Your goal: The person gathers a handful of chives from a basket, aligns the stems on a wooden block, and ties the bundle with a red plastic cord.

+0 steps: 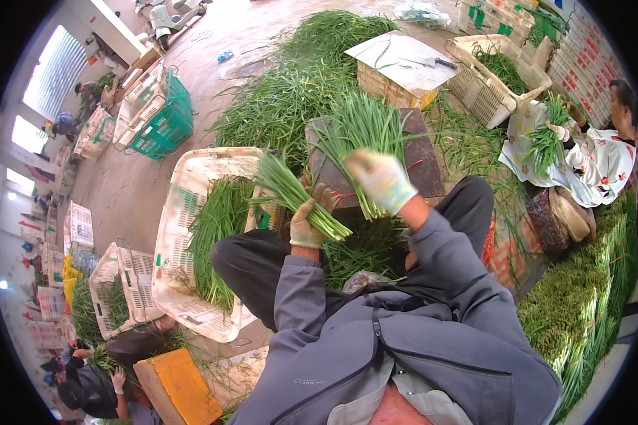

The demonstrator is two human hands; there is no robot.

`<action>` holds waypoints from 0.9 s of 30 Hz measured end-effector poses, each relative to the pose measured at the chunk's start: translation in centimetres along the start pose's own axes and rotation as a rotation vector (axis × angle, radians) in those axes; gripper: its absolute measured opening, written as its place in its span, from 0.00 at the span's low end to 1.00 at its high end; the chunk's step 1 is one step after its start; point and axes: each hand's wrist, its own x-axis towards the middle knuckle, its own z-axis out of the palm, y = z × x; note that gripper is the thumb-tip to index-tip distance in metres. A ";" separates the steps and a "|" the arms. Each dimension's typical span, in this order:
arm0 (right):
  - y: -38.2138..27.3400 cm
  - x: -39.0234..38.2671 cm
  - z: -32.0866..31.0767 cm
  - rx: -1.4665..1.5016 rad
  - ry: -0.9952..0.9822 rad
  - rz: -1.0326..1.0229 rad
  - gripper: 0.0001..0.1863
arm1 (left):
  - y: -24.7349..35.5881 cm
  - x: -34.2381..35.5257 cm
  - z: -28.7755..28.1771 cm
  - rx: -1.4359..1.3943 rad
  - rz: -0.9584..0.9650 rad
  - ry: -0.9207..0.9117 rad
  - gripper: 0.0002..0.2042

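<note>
My left hand (pixel 306 225), in a pale work glove, is closed around a small bunch of garlic chives (pixel 290 190), leaves up to the left and pale stem ends down to the right. My right hand (pixel 381 180), in a whitish stained glove, lies over a larger bunch of garlic chives (pixel 365 124). Motion smears its fingers, so their grip does not show. That larger bunch rests across a dark flat-topped block (pixel 427 152) between my knees, its stem ends toward me. Thin red ties (pixel 414 164) show on the block.
Beside my left knee stands a white plastic crate (pixel 166 262) holding chives. A heap of loose chives (pixel 262 106) lies beyond the block. A white-topped box (pixel 397 60) carries a knife (pixel 444 63). At right, a person (pixel 602 152) handles chives; tied bundles (pixel 581 319) stand nearer.
</note>
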 end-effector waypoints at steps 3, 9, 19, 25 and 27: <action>1.5 -3.2 4.9 -0.071 -0.235 -0.011 0.12 | 0.1 -0.4 0.0 0.154 -0.067 -0.083 0.17; 2.6 -7.6 5.8 -0.262 -0.388 0.045 0.14 | 0.1 -1.2 1.3 0.042 -0.056 -0.034 0.16; 4.1 -9.1 5.9 -0.241 -0.376 0.068 0.15 | 0.4 -0.3 -1.0 0.128 -0.030 0.030 0.17; 7.1 -8.2 7.2 1.117 -0.530 1.175 0.34 | 0.0 -0.7 0.3 0.071 -0.008 0.005 0.16; 7.6 -8.4 7.3 1.303 -0.507 1.202 0.31 | -0.7 -0.9 1.5 0.136 -0.053 -0.035 0.17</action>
